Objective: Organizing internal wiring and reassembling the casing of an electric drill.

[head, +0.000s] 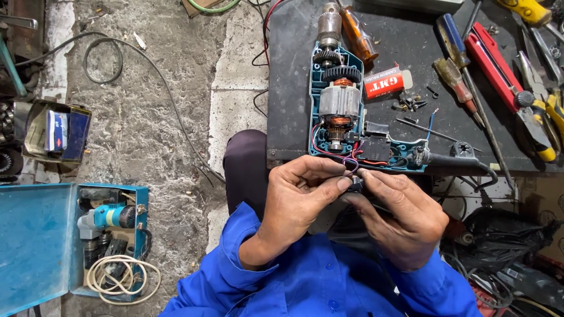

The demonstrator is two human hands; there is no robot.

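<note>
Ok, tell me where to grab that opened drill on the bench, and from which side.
Probably best to take the opened drill by the outer walls of its teal shell, level with the motor, coming straight down from above. It lies flat on the dark bench with gears, windings and wires exposed upward, so fingers should straddle the sides. The chuck end is a firmer alternative.

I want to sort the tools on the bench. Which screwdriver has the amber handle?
The amber-handled screwdriver lies beside the chuck of the opened drill. The others lie further right: one blue-handled, one brown-handled.
</note>
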